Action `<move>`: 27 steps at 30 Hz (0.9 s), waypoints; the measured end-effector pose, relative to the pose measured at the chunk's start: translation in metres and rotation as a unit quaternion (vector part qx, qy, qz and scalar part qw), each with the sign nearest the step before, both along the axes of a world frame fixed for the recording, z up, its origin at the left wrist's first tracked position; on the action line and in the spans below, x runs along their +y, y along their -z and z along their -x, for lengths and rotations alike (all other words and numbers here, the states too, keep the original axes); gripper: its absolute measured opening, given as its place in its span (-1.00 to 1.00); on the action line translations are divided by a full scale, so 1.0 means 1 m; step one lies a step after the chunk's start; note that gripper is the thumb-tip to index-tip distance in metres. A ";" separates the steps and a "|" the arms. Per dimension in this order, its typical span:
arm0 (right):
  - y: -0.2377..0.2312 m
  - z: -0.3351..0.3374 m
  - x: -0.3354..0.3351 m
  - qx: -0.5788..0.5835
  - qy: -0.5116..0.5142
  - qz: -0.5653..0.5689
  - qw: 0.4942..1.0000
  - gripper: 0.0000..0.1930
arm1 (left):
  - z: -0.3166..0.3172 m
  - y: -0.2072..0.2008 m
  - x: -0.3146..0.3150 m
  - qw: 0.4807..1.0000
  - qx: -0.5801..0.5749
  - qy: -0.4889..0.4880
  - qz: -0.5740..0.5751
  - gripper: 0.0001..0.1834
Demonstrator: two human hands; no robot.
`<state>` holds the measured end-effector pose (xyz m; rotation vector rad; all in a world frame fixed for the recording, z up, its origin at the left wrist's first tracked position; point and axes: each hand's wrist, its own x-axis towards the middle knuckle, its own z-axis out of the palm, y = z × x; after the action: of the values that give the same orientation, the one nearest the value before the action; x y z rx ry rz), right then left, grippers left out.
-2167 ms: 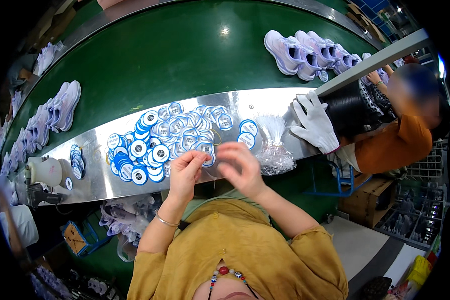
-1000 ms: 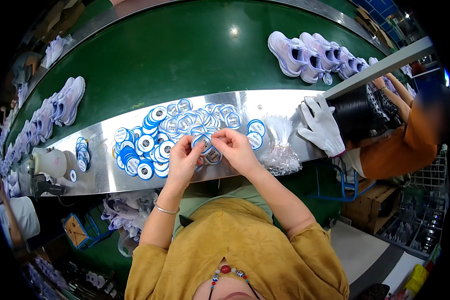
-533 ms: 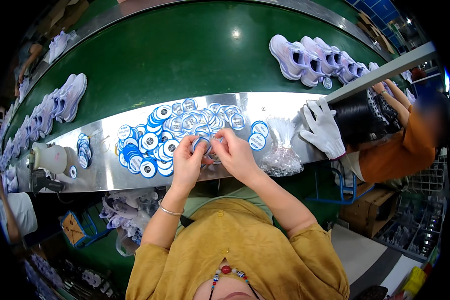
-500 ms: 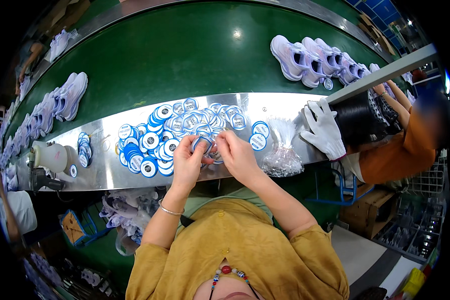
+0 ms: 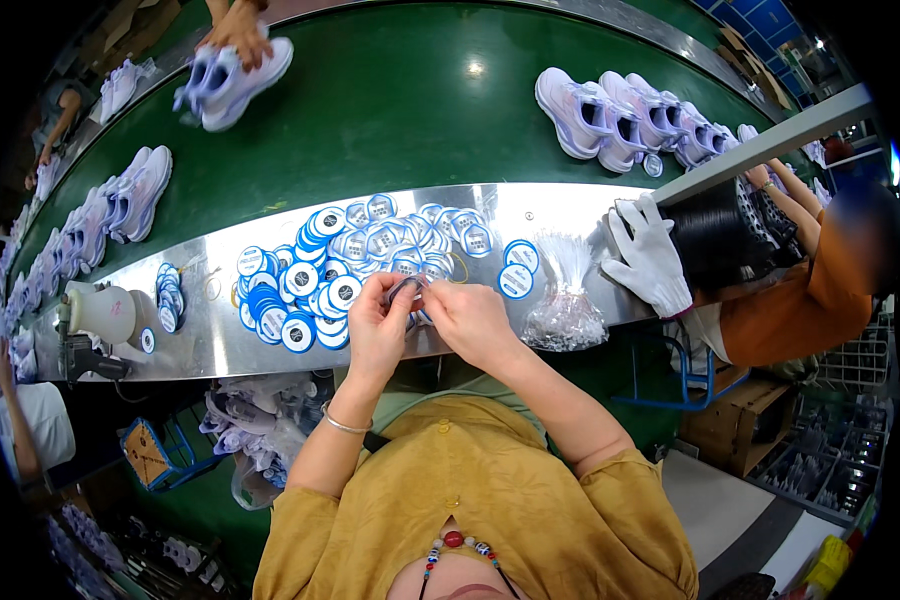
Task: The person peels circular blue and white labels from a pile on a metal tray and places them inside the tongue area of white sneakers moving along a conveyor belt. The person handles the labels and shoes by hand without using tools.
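Observation:
Above the near edge of a metal worktop [image 5: 195,345], both hands meet. My left hand [image 5: 375,330] is closed round the edge of a round hang tag [image 5: 407,288], seen nearly edge-on. Against it, my right hand [image 5: 475,318] pinches with thumb and fingers; what lies between them is too small to make out. Just beyond both hands spreads a heap of round blue-and-white tags [image 5: 342,292], some with thin cords. Two more tags [image 5: 516,281] lie right of the heap, beside a bundle of thin clear plastic strands [image 5: 567,300].
A white work glove [image 5: 648,258] lies at the right near a slanting metal bar [image 5: 770,147]. Pale lilac sneakers [image 5: 575,112] line the green conveyor belt [image 5: 410,100]. A white container [image 5: 105,314] stands left. Co-workers are at both sides; another person's hand [image 5: 238,35] grips sneakers.
My right hand has closed in against the tag, which has turned from face-up to nearly edge-on. At the far left, a co-worker's hand has appeared with a pair of sneakers over the belt.

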<state>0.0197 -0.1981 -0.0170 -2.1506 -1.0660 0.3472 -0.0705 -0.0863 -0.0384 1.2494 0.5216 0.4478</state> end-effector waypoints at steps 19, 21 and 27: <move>-0.007 0.016 0.013 0.232 -0.058 -0.095 0.966 -0.80 | 0.038 0.008 0.008 0.993 0.010 -0.066 -0.096 -0.91; 0.001 0.017 0.019 0.279 -0.079 -0.116 0.950 -0.81 | 0.044 0.006 0.012 0.978 0.023 -0.079 -0.194 -0.90; 0.010 0.019 0.039 0.309 -0.085 -0.114 0.941 -0.83 | 0.054 -0.006 0.047 0.932 0.080 -0.114 -0.334 -0.79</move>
<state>0.0007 -0.1594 -0.0270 -1.5809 -0.8672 0.8689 -0.1243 -0.0391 -0.0329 1.9013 0.6860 0.7639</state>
